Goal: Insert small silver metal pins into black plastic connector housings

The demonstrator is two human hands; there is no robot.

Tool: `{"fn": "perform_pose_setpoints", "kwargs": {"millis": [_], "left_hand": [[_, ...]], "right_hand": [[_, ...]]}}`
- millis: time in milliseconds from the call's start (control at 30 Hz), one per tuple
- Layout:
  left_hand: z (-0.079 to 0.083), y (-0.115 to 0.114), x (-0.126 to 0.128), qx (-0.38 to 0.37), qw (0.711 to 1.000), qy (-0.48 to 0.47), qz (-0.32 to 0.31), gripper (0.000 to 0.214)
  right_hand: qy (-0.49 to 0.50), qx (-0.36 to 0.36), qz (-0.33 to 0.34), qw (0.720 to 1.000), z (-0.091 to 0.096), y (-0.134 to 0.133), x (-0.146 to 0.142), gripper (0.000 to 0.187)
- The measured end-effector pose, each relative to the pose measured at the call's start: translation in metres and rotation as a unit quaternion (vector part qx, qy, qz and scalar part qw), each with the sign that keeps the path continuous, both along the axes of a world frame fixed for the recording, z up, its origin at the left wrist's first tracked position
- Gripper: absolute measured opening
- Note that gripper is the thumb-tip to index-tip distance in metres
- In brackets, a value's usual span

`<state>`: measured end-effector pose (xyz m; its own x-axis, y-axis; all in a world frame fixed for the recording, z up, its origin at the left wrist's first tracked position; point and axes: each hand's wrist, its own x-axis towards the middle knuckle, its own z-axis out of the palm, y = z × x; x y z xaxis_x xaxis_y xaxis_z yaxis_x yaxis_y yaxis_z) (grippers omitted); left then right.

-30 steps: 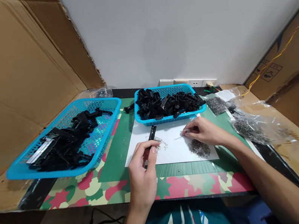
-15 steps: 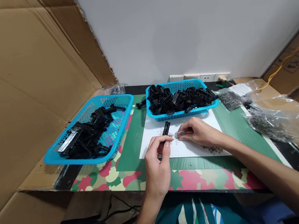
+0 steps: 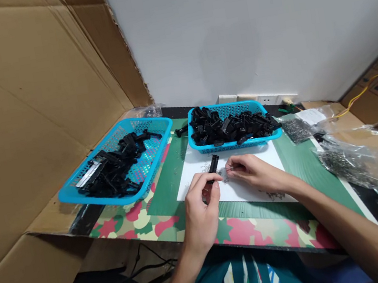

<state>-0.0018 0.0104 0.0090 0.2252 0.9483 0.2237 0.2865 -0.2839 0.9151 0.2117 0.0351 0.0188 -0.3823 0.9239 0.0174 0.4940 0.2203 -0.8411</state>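
My left hand (image 3: 202, 197) is closed around a black plastic part (image 3: 214, 163), whose long upper end sticks up past the fingers. To its right, my right hand (image 3: 252, 171) pinches a thin metal pin (image 3: 229, 168) that points toward the black part. A small gap seems to lie between the pin's tip and the part. Under both hands is a white sheet (image 3: 187, 175) with small metal pieces (image 3: 202, 166) scattered over it. More metal pieces (image 3: 274, 195) lie in a heap below my right wrist.
A blue basket (image 3: 236, 145) full of black parts stands behind my hands. Another blue basket (image 3: 65, 196) with black parts is at the left. Clear bags of metal pieces (image 3: 337, 162) lie at the right. Cardboard (image 3: 31, 90) walls the left side; sockets (image 3: 267, 100) line the back wall.
The view has shifted slightly. My left hand still holds the black part. My right hand has turned a little, and its metal pin now points more toward that part.
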Motion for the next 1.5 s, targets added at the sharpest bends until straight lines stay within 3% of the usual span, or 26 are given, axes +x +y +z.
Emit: {"fn": "perform_pose_setpoints", "kwargs": {"millis": [133,267,467,767,900,1033,1133,1200,1333,1500], "left_hand": [[-0.001,0.0,0.0,-0.001,1.0,0.006,0.005,0.016],[-0.001,0.001,0.001,-0.006,1.0,0.003,0.006,0.016],[0.0,0.001,0.002,0.005,1.0,-0.009,-0.01,0.017],[-0.001,0.0,0.003,0.031,0.999,0.018,-0.017,0.017],[0.003,-0.003,0.001,0.033,0.995,0.034,-0.086,0.021],[0.001,-0.006,-0.002,0.0,0.99,0.028,-0.136,0.026],[-0.005,-0.005,0.0,-0.03,0.992,0.034,-0.117,0.042],[-0.007,-0.003,0.001,-0.028,0.993,0.046,-0.103,0.038],[-0.007,-0.001,0.005,-0.027,0.994,0.073,-0.075,0.026],[-0.004,-0.001,0.006,-0.042,0.995,0.071,-0.055,0.026]], "right_hand": [[0.106,-0.048,-0.003,0.993,0.001,-0.001,-0.003,0.022],[0.256,-0.102,-0.014,0.961,0.003,-0.001,-0.011,0.032],[0.325,-0.129,-0.006,0.937,0.002,-0.005,-0.026,0.037],[0.201,-0.046,-0.03,0.978,0.008,-0.01,-0.019,0.028],[0.186,-0.074,-0.023,0.979,0.013,-0.012,0.003,0.023],[0.199,-0.032,-0.1,0.974,0.012,-0.012,0.024,0.025],[0.18,-0.006,-0.152,0.972,0.01,-0.01,0.025,0.025],[0.151,-0.016,-0.161,0.975,0.008,-0.009,0.021,0.023],[0.079,-0.057,-0.135,0.986,0.001,-0.007,0.016,0.012],[0.021,-0.045,-0.103,0.993,-0.003,-0.007,0.016,0.01]]}}
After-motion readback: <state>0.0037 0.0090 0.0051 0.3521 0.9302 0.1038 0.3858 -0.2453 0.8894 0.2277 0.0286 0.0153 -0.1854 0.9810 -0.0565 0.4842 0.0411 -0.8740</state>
